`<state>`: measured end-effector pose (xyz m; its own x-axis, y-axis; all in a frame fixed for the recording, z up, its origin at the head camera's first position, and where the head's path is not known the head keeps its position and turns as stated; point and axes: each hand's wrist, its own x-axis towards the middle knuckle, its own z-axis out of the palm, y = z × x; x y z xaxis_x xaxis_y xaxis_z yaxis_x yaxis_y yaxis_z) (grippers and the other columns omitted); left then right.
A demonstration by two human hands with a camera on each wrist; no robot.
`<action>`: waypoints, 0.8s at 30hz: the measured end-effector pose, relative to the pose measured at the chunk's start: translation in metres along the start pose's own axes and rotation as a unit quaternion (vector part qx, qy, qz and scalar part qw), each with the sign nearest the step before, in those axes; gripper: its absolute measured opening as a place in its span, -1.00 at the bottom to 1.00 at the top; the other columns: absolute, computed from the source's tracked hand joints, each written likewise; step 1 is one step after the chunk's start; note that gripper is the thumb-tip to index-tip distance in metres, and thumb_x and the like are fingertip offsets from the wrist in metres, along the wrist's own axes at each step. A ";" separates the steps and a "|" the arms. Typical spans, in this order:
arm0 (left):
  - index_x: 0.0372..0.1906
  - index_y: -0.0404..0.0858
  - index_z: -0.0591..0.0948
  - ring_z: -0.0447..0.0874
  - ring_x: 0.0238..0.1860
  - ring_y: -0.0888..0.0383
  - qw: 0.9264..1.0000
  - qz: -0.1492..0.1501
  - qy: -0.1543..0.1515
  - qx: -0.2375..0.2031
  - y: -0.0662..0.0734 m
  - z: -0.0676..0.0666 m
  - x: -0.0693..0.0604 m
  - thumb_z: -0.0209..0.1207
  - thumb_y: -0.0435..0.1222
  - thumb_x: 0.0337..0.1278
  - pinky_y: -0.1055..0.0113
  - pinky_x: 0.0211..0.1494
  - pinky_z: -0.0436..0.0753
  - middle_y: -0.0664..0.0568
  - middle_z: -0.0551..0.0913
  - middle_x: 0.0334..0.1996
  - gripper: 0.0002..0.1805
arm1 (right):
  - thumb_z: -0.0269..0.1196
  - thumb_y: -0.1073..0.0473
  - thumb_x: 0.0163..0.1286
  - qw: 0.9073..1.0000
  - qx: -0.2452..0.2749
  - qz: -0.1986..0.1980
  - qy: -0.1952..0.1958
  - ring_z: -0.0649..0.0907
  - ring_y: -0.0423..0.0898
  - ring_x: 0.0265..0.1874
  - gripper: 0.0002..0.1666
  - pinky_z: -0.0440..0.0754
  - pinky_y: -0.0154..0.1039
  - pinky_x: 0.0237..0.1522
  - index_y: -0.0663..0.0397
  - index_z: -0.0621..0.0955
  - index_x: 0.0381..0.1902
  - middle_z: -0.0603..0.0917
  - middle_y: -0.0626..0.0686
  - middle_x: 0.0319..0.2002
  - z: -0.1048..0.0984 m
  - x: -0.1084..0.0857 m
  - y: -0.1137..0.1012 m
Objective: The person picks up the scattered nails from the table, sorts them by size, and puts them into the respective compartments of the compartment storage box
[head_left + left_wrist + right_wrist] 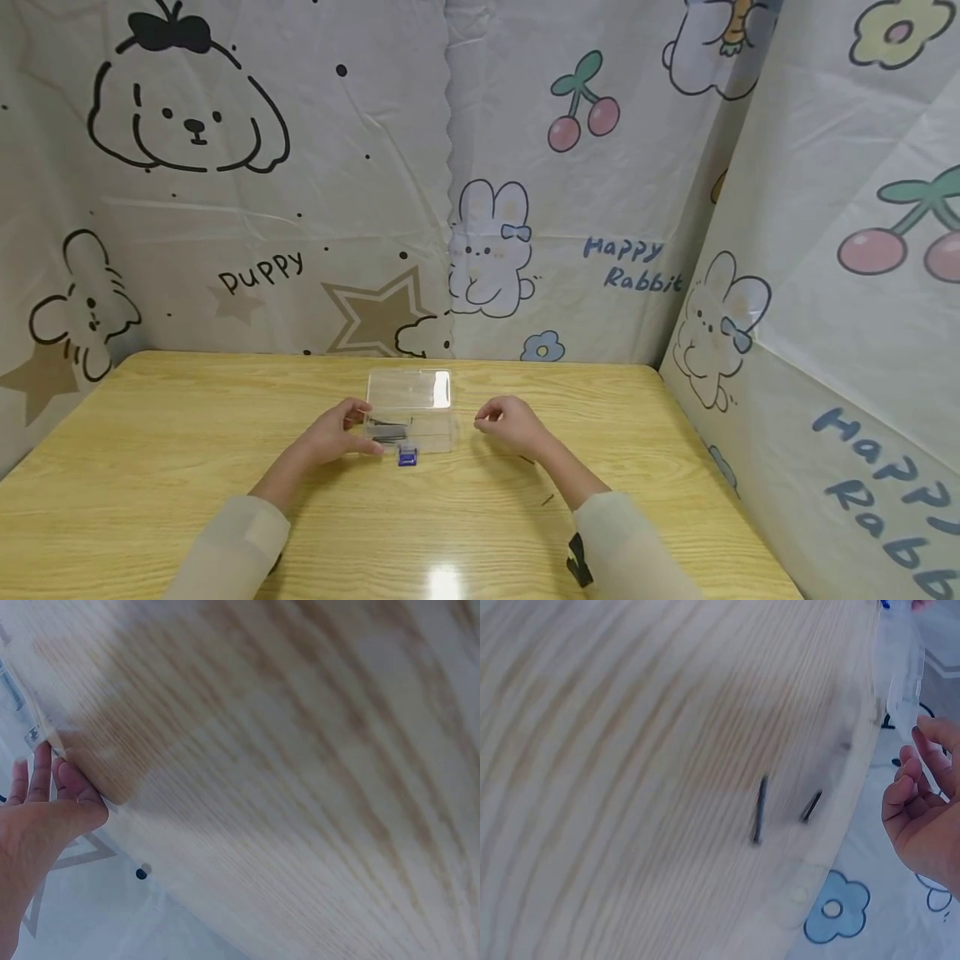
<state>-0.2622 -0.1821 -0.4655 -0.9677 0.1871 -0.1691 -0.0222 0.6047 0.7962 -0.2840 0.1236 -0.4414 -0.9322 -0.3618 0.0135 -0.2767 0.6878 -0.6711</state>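
A small clear plastic box (431, 442) stands on the table with its lid (408, 389) raised at the back. Dark nails (389, 432) lie in its left part, and a blue latch (407, 457) shows at its front. My left hand (337, 432) grips the box's left end, thumb at the front corner and fingers behind. To the right of the box, apart from it, my right hand (512, 423) has its fingers curled, thumb and forefinger tips together on a tiny dark piece, too small to make out. Two loose nails (760, 810) lie on the table near the right forearm.
The wood-grain table (360, 533) reaches back to a printed cloth (375, 167) hanging behind it. Another cloth wall (847, 350) closes off the right side. A dark strap (578, 560) shows below the right sleeve.
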 end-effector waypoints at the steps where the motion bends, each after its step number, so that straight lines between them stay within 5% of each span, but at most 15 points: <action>1: 0.24 -0.33 0.29 0.28 0.22 -0.26 1.000 0.000 0.000 0.001 0.000 0.000 0.000 0.43 -0.11 -0.17 -0.16 0.33 0.27 -0.30 0.38 0.19 -0.15 | 0.22 0.15 0.29 1.000 0.000 0.006 -0.001 0.46 -0.14 -0.36 -0.86 0.42 -0.30 -0.39 0.08 0.67 -0.32 0.57 -0.02 -0.37 -0.002 -0.002 0.002; 24: 0.22 -0.35 0.30 0.30 0.21 -0.24 1.000 0.004 0.002 -0.005 0.000 -0.001 0.000 0.44 -0.14 -0.18 -0.15 0.32 0.28 -0.29 0.39 0.17 -0.16 | 0.26 0.22 0.22 0.998 -0.058 0.003 -0.011 0.44 -0.19 -0.49 -0.92 0.41 -0.38 -0.50 0.10 0.66 -0.41 0.53 -0.05 -0.49 -0.024 -0.041 0.056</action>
<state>-0.2624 -0.1830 -0.4652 -0.9689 0.1889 -0.1601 -0.0166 0.5955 0.8032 -0.2666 0.1920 -0.4615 -0.9288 -0.3706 -0.0072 -0.2978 0.7577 -0.5807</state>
